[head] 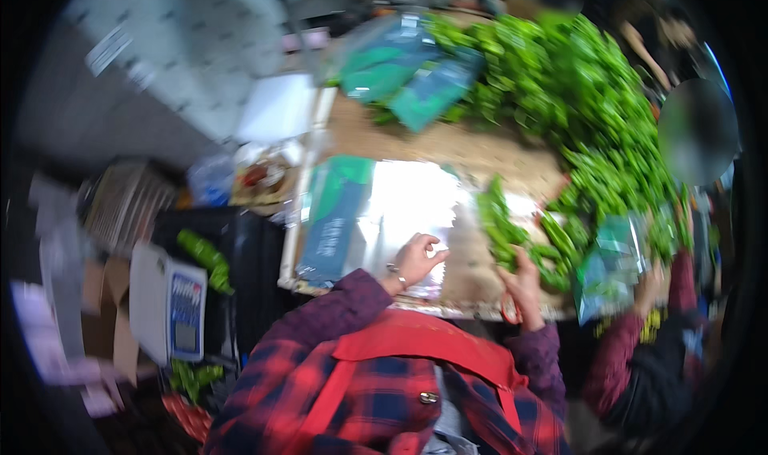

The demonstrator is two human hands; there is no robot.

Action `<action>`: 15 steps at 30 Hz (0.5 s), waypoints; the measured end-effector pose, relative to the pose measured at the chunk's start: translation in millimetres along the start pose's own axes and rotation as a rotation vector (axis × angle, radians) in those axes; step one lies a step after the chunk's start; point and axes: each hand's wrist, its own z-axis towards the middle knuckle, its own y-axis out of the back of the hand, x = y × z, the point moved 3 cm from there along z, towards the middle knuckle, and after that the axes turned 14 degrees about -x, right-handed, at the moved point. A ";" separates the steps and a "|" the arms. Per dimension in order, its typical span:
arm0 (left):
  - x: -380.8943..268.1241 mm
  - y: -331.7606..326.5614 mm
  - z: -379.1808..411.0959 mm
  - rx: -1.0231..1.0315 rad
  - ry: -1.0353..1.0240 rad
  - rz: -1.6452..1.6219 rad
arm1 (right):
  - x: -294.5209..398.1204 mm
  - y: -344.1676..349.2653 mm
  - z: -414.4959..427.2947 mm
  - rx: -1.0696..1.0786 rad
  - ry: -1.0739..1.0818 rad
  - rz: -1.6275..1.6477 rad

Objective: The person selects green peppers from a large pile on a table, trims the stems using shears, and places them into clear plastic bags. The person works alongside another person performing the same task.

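My left hand (420, 257) is held over a stack of clear and printed plastic bags (414, 203), its thumb and forefinger curled, with nothing plain between them. My right hand (521, 281) is at the front edge of the table, closed around the orange-red handles of what looks like scissors (510, 308); blur hides the blades. Green peppers (501, 221) lie just beyond its fingertips, and whether it also holds one I cannot tell. A large heap of green peppers (570, 83) covers the back and right of the table.
Printed bags (432, 89) lie at the back of the brown tabletop (390, 131). A digital scale (168, 305) with a pepper on it stands to my left beside a black crate (255, 263). At the right a co-worker's hand (648, 287) holds a bag (606, 269); other people stand farther off.
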 end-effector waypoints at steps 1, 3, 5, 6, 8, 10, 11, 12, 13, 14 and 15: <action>8.2 7.8 3.9 -0.074 0.074 0.165 | -15.4 1.1 16.8 -0.045 0.008 -0.029; 20.3 14.8 5.9 -0.188 -0.173 0.365 | -47.8 7.9 44.0 -0.134 0.113 -0.228; 33.9 11.5 2.8 -0.241 -0.294 0.634 | -81.6 3.3 66.0 -0.091 0.312 -0.426; 35.5 10.5 1.5 -0.243 -0.352 0.692 | -82.1 -10.0 73.5 -0.003 0.195 -0.481; 65.9 0.8 8.1 -0.250 -0.361 0.633 | -104.6 -11.6 79.3 0.011 0.109 -0.636; 72.1 -3.7 6.0 -0.219 -0.312 0.551 | -78.0 -18.2 87.2 0.143 -0.021 -0.706; 62.7 4.2 8.3 -0.170 -0.272 0.486 | -87.9 -14.3 87.7 0.125 0.083 -0.600; 54.2 10.2 7.7 -0.142 -0.223 0.444 | -72.4 -12.5 90.6 0.177 0.101 -0.553; 49.5 14.9 9.3 -0.113 -0.178 0.408 | -67.3 -12.0 94.6 0.242 0.097 -0.465; 50.0 18.6 8.0 -0.090 -0.111 0.365 | -61.0 -11.6 95.9 0.277 0.133 -0.428; 51.1 19.6 7.5 -0.077 -0.040 0.331 | -47.8 -9.1 96.2 0.350 0.100 -0.388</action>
